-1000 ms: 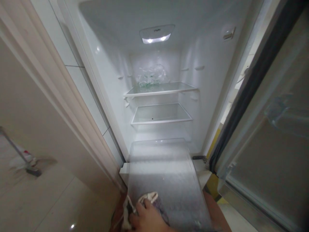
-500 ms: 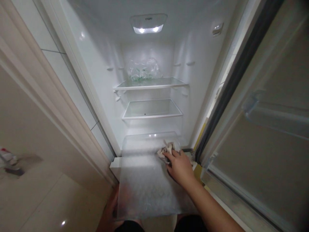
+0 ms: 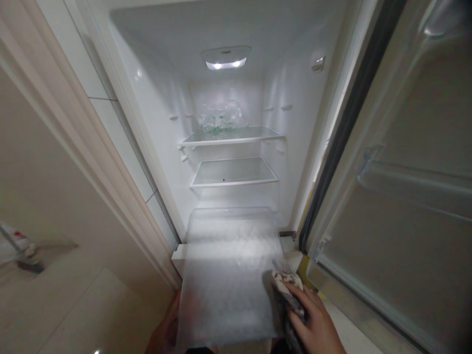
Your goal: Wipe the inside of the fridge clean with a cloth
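Head view: your right hand (image 3: 317,320), clutching the cloth (image 3: 288,291), has swept down the right side of the shelf (image 3: 224,275) to its near edge, covering that strip, while your left hand (image 3: 165,335) seemingly grips its near-left corner.

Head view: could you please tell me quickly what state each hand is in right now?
Left hand: closed on the frosted panel at its near left corner.
Right hand: closed on a cloth, pressed at the panel's right edge.

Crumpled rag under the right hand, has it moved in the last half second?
Yes. The crumpled grey-white rag slid nearer along the right edge of the frosted clear shelf, from its far corner, under the right hand.
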`<state>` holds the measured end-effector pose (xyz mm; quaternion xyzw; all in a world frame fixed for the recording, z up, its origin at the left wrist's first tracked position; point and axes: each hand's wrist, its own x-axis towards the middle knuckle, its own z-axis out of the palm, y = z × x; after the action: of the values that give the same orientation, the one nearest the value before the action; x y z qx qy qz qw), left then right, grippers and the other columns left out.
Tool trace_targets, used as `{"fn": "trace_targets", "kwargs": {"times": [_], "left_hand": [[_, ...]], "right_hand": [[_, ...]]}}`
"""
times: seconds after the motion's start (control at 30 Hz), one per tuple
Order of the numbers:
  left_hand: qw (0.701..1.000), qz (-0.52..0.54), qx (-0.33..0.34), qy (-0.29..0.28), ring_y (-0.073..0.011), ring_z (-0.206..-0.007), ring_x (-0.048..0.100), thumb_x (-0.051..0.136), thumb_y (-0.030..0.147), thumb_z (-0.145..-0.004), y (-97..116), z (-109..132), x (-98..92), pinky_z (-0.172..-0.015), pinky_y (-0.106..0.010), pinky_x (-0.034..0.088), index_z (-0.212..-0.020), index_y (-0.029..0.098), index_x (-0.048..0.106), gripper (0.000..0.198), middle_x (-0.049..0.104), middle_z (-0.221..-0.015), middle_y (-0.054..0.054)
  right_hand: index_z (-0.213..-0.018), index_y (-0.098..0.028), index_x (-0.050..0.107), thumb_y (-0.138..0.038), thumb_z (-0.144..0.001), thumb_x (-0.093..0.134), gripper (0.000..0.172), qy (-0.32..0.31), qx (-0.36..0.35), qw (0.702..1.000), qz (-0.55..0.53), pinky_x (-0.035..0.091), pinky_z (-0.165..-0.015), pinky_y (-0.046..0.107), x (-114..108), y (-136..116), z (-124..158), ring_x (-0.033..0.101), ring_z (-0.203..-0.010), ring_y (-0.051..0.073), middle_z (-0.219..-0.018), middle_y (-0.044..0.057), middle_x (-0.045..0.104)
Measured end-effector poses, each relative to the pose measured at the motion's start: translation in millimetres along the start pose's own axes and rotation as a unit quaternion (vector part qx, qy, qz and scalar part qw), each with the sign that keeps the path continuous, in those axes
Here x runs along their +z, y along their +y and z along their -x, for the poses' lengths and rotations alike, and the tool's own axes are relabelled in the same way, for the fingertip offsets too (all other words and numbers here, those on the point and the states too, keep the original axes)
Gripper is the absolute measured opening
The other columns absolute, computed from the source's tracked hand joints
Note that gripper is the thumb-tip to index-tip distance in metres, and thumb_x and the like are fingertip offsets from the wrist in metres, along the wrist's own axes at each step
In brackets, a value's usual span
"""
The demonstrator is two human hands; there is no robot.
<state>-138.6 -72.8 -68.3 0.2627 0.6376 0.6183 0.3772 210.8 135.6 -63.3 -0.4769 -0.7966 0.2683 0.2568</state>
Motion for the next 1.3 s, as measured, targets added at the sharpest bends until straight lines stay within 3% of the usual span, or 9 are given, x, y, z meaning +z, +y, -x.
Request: {"fn": "trace_targets", "kwargs": {"times": [0.23,0.4,0.47,0.53,0.6,0.67,0.9,1.13,1.3], "left_hand": [[0.996,-0.020,0.048,0.065,-0.0407,-0.124,0.072,0.096,0.047,-0.050,-40.0,-3.5,-2.4,-0.102,-0.050,0.063,-0.140,0.026,0.063,0.099,0.077,-0.132,-0.014],[0.957,-0.068,0.225,0.171,-0.0366,-0.109,0.078,0.089,0.044,-0.065,-70.1,-14.9,-22.6,-0.076,-0.047,0.070,-0.152,0.031,0.045,0.098,0.074,-0.136,-0.015],[0.885,-0.243,0.356,0.175,-0.0349,-0.105,0.079,0.084,0.030,-0.070,-72.2,-20.4,-35.0,-0.074,-0.046,0.070,-0.142,0.030,0.057,0.076,0.078,-0.125,-0.013],[0.740,-0.438,0.486,0.155,-0.0339,-0.107,0.077,0.078,0.019,-0.071,-69.5,-21.6,-39.3,-0.077,-0.044,0.070,-0.125,0.029,0.070,0.055,0.078,-0.121,-0.013],[0.593,-0.567,0.553,0.142,-0.0324,-0.112,0.075,0.077,0.017,-0.072,-64.5,-17.3,-28.0,-0.082,-0.043,0.068,-0.121,0.032,0.074,0.051,0.077,-0.124,-0.012],[0.521,-0.624,0.565,0.141,-0.0297,-0.118,0.071,0.077,0.023,-0.079,-58.7,-9.9,-1.0,-0.089,-0.043,0.064,-0.135,0.040,0.069,0.059,0.074,-0.130,-0.010],[0.518,-0.591,0.614,0.071,-0.0189,-0.138,0.058,0.054,0.033,-0.103,-29.2,-12.5,96.6,-0.116,-0.037,0.041,-0.152,0.050,0.051,0.052,0.069,-0.144,0.001],[0.463,-0.615,0.638,0.020,-0.0240,-0.140,0.059,0.065,0.039,-0.099,-20.9,-23.6,108.5,-0.126,-0.048,0.030,-0.154,0.046,0.050,0.057,0.068,-0.147,-0.003],[0.463,-0.623,0.630,0.028,-0.0301,-0.139,0.060,0.070,0.044,-0.095,-23.1,-20.0,108.4,-0.130,-0.065,0.018,-0.155,0.048,0.045,0.065,0.068,-0.148,-0.006]], "right_hand": [[-0.134,-0.018,0.067,-0.068,-0.087,0.053,0.070,0.090,0.157,0.976,-0.122,0.047,-0.123,0.052,1.3,47.4,23.3,0.062,-0.140,0.034,-0.146,0.016,0.069],[-0.138,-0.017,0.064,-0.071,-0.086,0.054,0.076,0.058,0.170,0.972,-0.150,0.043,-0.127,0.046,3.1,54.8,31.9,0.056,-0.146,0.032,-0.152,0.015,0.065],[-0.136,-0.018,0.066,-0.069,-0.086,0.056,0.072,0.061,0.157,0.974,-0.149,0.044,-0.126,0.047,4.7,52.7,33.2,0.057,-0.145,0.032,-0.150,0.014,0.066],[-0.130,-0.020,0.070,-0.066,-0.084,0.059,0.066,0.087,0.155,0.973,-0.150,0.049,-0.122,0.045,6.1,49.9,33.3,0.062,-0.140,0.032,-0.144,0.013,0.071],[-0.126,-0.021,0.073,-0.063,-0.082,0.063,0.061,0.112,0.152,0.970,-0.155,0.054,-0.117,0.043,6.9,47.1,32.3,0.066,-0.135,0.032,-0.139,0.012,0.075],[-0.124,-0.021,0.073,-0.061,-0.081,0.065,0.059,0.121,0.152,0.968,-0.162,0.055,-0.116,0.043,7.2,44.5,30.5,0.067,-0.133,0.032,-0.137,0.012,0.076],[-0.133,-0.014,0.066,-0.069,-0.083,0.057,0.075,0.090,0.171,0.960,-0.203,0.044,-0.125,0.056,6.4,39.9,29.8,0.059,-0.142,0.038,-0.146,0.020,0.068],[-0.135,-0.013,0.061,-0.073,-0.084,0.056,0.079,0.091,0.171,0.957,-0.217,0.042,-0.126,0.056,7.2,51.8,52.0,0.059,-0.143,0.038,-0.146,0.021,0.068],[-0.127,-0.013,0.067,-0.072,-0.082,0.058,0.075,0.129,0.163,0.957,-0.203,0.051,-0.120,0.049,-2.2,58.8,65.0,0.065,-0.136,0.037,-0.141,0.020,0.071]]}}
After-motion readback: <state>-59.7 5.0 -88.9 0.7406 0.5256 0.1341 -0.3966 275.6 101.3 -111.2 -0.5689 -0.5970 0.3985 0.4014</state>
